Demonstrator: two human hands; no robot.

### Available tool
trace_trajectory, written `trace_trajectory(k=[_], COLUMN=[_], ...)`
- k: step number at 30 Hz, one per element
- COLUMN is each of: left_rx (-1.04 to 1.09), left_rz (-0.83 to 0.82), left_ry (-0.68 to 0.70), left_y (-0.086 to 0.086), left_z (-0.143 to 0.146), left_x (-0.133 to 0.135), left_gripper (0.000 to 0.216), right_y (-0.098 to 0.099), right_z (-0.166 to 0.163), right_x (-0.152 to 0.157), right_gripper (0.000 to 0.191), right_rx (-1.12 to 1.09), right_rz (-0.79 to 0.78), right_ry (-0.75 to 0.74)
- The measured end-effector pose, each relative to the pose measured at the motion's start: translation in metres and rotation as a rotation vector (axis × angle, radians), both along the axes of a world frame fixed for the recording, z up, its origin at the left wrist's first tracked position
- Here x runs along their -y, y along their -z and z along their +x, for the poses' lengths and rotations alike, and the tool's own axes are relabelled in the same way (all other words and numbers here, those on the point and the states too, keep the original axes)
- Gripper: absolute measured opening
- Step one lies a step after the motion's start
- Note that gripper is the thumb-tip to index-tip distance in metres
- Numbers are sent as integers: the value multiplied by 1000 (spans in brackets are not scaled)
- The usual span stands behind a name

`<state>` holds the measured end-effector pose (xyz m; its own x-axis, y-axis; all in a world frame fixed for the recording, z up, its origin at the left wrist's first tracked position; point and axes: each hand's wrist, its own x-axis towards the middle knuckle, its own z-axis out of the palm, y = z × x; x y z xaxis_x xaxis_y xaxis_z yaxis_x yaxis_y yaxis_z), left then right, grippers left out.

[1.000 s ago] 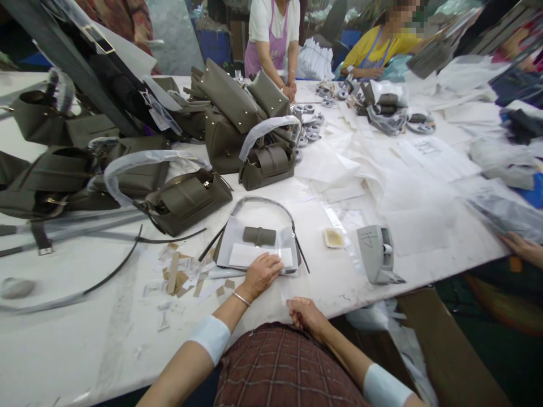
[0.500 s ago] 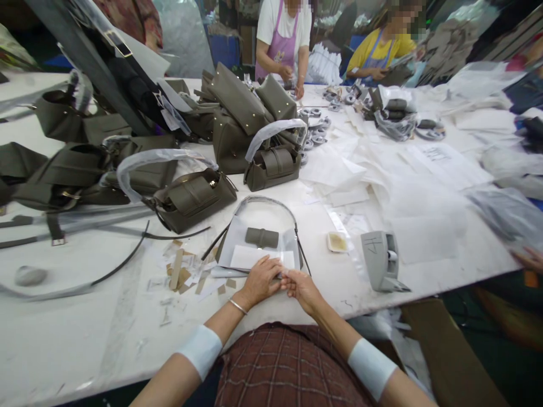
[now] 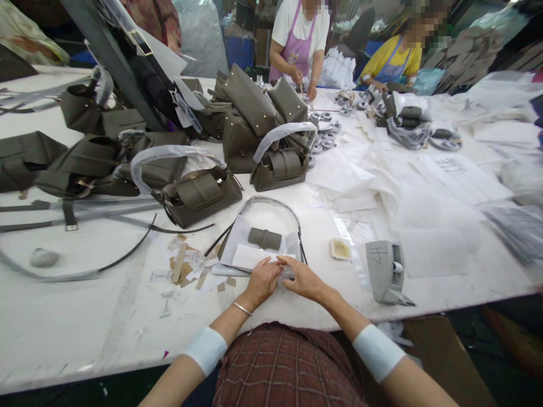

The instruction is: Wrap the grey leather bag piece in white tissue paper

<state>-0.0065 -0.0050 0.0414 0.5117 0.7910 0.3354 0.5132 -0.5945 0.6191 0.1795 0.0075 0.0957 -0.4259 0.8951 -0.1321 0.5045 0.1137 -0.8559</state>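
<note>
A dark olive handbag (image 3: 222,249) lies flat in front of me, with a pale wrapping sheet (image 3: 237,234) and a white paper strip (image 3: 246,257) over it. A small olive flap with a band (image 3: 265,238) shows through the sheet, and the handle (image 3: 275,198) arches away, wrapped in clear film. My left hand (image 3: 265,280) is closed on the bag's near edge, its thumb hidden. Beside it my right hand (image 3: 303,278) is open, index finger and thumb apart. Its index fingertip meets the left fingertips at the paper's edge.
Olive handbags (image 3: 203,198) crowd the table behind and left. Paper and tape scraps (image 3: 182,268) lie left of the bag. To the right are a small dish (image 3: 340,249), a grey tape dispenser (image 3: 384,271) and white sheets (image 3: 428,226). Co-workers (image 3: 297,51) work across the table.
My right hand's fingers have spread from a closed pinch, the index finger reaching forward to the paper. My left hand stays at the bag's edge. The view has shifted slightly left.
</note>
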Motion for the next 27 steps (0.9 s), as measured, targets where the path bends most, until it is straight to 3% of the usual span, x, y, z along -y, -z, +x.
trace_trajectory(k=[3,5,9,13,16,27], left_rx=[-11,-13,-25,-36,-38,-77], left_rz=[-3,9,42,58,58,50], left_ry=[-47,-80,-100,-115,-144,-173], left_y=[-2,0,4,3,2,8], left_z=[4,6,9,10,11,17], left_x=[0,0,-1,-2,-2,-3], left_gripper=[23,18,17,15,7,11], right_y=[4,6,13,19,20,29], right_z=[1,2,1,0,-2,-5], right_x=[7,10,11,5,-3,-11], right_gripper=[72,68,10,21,21,15], right_rx=[98,120,218,380,455,393], right_rz=[27,48,137,200,147,147], right_ry=[-82,-88,-10,62,101,169])
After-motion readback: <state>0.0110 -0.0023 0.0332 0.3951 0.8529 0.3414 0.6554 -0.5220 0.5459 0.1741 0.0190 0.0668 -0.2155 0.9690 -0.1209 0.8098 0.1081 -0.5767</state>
